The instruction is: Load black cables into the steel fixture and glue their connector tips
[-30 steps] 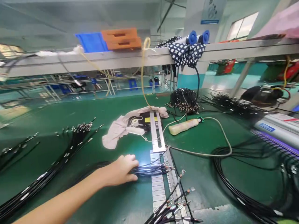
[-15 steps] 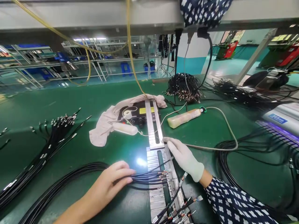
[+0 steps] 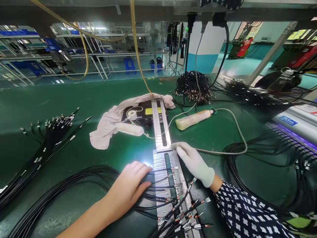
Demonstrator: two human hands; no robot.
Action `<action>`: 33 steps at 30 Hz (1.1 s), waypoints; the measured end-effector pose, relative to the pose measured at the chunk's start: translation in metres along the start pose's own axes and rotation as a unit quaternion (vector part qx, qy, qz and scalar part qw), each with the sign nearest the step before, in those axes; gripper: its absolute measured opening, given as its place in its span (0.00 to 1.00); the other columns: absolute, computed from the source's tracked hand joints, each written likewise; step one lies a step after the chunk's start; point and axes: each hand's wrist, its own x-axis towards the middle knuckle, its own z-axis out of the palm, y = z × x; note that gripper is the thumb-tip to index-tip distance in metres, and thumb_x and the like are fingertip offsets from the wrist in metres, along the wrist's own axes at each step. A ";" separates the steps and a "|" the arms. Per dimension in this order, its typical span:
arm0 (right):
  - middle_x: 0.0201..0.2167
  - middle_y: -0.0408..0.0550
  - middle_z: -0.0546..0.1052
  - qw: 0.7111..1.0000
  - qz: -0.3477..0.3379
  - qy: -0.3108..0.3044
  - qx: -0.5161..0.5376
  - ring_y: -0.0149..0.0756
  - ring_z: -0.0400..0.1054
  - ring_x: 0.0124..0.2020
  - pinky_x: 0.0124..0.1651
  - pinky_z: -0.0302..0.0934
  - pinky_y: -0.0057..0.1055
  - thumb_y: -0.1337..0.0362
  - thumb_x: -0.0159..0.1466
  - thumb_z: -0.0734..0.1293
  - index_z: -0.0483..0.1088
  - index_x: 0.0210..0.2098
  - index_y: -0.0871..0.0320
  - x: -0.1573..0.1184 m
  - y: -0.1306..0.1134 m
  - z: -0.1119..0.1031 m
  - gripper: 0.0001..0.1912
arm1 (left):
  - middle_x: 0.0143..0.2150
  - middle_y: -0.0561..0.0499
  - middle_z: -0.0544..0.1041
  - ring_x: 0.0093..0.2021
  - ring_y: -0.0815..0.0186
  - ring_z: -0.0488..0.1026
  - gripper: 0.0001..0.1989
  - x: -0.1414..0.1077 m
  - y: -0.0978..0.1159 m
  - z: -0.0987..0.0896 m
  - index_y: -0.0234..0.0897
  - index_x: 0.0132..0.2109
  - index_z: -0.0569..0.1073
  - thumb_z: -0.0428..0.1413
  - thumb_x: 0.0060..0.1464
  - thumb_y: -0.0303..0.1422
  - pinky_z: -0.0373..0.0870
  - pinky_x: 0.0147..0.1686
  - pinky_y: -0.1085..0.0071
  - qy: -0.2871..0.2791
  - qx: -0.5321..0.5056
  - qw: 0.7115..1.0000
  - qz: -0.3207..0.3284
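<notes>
My bare left hand [image 3: 132, 185] curves over a bunch of black cables [image 3: 99, 172], its fingertips and thumb holding them at the left edge of a grooved metal fixture [image 3: 160, 162]. From there the cables fan out across the grooves, with stripped coloured wire ends and small metal connectors [image 3: 176, 168] lying past the central slot. My right hand [image 3: 194, 163], in a white glove, has its fingers closed at the right edge of the fixture, by the lower end of a slotted metal plate [image 3: 158, 145]. More connector-tipped cables [image 3: 190, 221] lie over the fixture's near end.
A black control box [image 3: 138, 120] sits under a pale cloth [image 3: 104, 130] behind the fixture. A taped handle [image 3: 193, 119] with a grey cord lies to the right. Cable bundles [image 3: 49, 142] lie at left and at the back. A 365nm lamp unit [image 3: 294, 122] stands at right.
My left hand has shifted right and up to the fixture's edge, and the cables are now spread apart across the grooves. My gloved hand stays by the slotted plate. The view has tilted slightly.
</notes>
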 end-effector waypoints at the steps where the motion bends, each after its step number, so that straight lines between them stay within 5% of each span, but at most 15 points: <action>1: 0.44 0.52 0.76 1.000 0.000 0.000 0.000 0.46 0.68 0.50 0.57 0.60 0.42 0.54 0.71 0.58 0.75 0.46 0.56 -0.001 -0.001 0.000 0.18 | 0.46 0.46 0.73 0.47 0.58 0.68 0.11 0.008 0.000 0.005 0.42 0.52 0.68 0.50 0.64 0.33 0.67 0.47 0.62 -0.016 -0.023 1.000 -0.014; 5: 0.47 0.51 0.76 1.000 0.011 -0.019 0.011 0.44 0.69 0.52 0.58 0.60 0.41 0.55 0.72 0.58 0.74 0.50 0.55 -0.015 -0.005 -0.003 0.18 | 0.39 0.50 0.71 0.40 0.64 0.69 0.05 0.023 -0.003 0.014 0.40 0.44 0.69 0.51 0.61 0.28 0.68 0.42 0.68 -0.076 -0.114 0.989 -0.048; 8: 0.56 0.50 0.73 0.997 0.049 -0.021 0.049 0.43 0.66 0.58 0.63 0.58 0.41 0.56 0.72 0.59 0.69 0.57 0.53 -0.035 -0.003 -0.007 0.18 | 0.37 0.51 0.71 0.36 0.66 0.68 0.05 0.022 -0.008 0.012 0.39 0.40 0.70 0.50 0.64 0.30 0.67 0.37 0.72 -0.052 -0.133 0.989 -0.037; 11: 0.62 0.49 0.68 0.989 0.105 0.028 0.104 0.44 0.61 0.62 0.66 0.54 0.42 0.54 0.71 0.61 0.66 0.60 0.51 -0.052 0.005 -0.013 0.20 | 0.41 0.50 0.73 0.40 0.67 0.70 0.10 0.024 -0.015 0.009 0.42 0.48 0.72 0.47 0.66 0.29 0.68 0.41 0.73 -0.024 -0.119 0.993 0.000; 19: 0.54 0.51 0.75 0.980 0.145 0.059 0.124 0.45 0.67 0.56 0.63 0.59 0.47 0.51 0.69 0.63 0.72 0.52 0.53 -0.052 0.007 -0.019 0.18 | 0.43 0.49 0.74 0.41 0.67 0.70 0.19 0.032 -0.023 -0.001 0.43 0.57 0.69 0.42 0.66 0.24 0.69 0.40 0.73 -0.024 0.005 0.993 0.114; 33: 0.51 0.44 0.77 0.984 0.129 0.041 0.113 0.38 0.69 0.54 0.59 0.63 0.38 0.57 0.71 0.62 0.73 0.49 0.49 -0.051 0.006 -0.019 0.11 | 0.47 0.45 0.72 0.45 0.66 0.68 0.20 0.032 -0.027 -0.007 0.36 0.59 0.67 0.43 0.65 0.20 0.67 0.46 0.72 -0.026 0.061 0.983 0.170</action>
